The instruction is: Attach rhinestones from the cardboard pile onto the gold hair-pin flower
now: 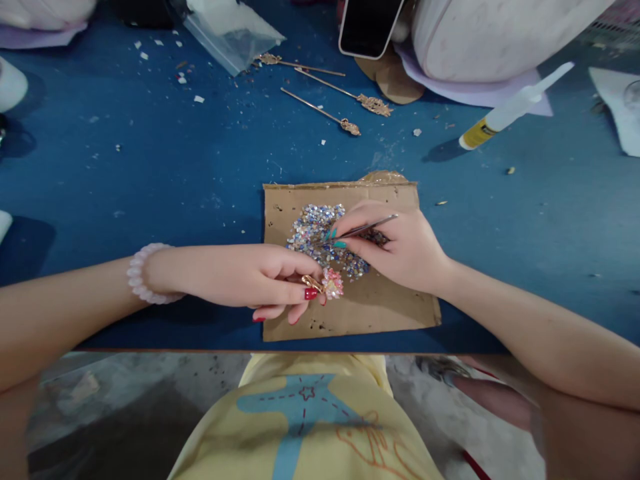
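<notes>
My left hand (280, 280) pinches a gold ornament with a pink flower head (333, 283), held over the front part of a brown cardboard sheet (350, 313). Slim metal tweezers (367, 227) are gripped in my right hand (395, 247), tips pointing left and down into a spread of small shiny rhinestones (313, 227) in blue, white and mixed tones. The rhinestones lie on the cardboard, partly covered by both hands. Whether the tweezer tips have a stone between them is too small to tell.
Three gold hairpins (323, 110) lie at the back of the blue table (175, 167), near a clear plastic bag (225, 40) and a phone (370, 27). A glue bottle with a nozzle (505, 113) stands at right. White scraps are scattered about. The table edge runs just before my lap.
</notes>
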{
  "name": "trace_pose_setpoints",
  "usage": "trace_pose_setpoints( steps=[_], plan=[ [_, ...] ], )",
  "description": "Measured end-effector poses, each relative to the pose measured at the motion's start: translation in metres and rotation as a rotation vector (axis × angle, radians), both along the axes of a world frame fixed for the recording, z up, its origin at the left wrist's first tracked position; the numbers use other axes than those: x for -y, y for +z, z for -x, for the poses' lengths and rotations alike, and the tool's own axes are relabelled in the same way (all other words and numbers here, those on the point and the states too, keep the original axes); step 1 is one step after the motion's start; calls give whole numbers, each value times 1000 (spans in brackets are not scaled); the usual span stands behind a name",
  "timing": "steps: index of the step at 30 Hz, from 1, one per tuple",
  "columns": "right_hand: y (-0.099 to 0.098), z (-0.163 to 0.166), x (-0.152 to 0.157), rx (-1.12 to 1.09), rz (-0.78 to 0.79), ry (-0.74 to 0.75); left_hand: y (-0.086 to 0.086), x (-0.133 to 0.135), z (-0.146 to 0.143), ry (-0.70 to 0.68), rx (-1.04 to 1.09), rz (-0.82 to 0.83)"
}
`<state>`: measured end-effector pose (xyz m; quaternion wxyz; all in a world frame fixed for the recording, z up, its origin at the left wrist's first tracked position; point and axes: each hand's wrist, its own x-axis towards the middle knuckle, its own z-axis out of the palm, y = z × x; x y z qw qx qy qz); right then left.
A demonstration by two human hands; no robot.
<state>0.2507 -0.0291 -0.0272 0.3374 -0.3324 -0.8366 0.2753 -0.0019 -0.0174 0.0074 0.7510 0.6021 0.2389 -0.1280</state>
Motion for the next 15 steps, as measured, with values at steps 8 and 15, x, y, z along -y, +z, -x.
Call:
trace_pose_setpoints(
  steps=[8, 15],
  plan=[
    [2, -2, 0, 14, 9, -29, 0, -1, 3, -7, -16, -10],
    [3, -17, -13, 49, 0, -208, 0, 0, 4, -11, 2, -12]
  ],
)
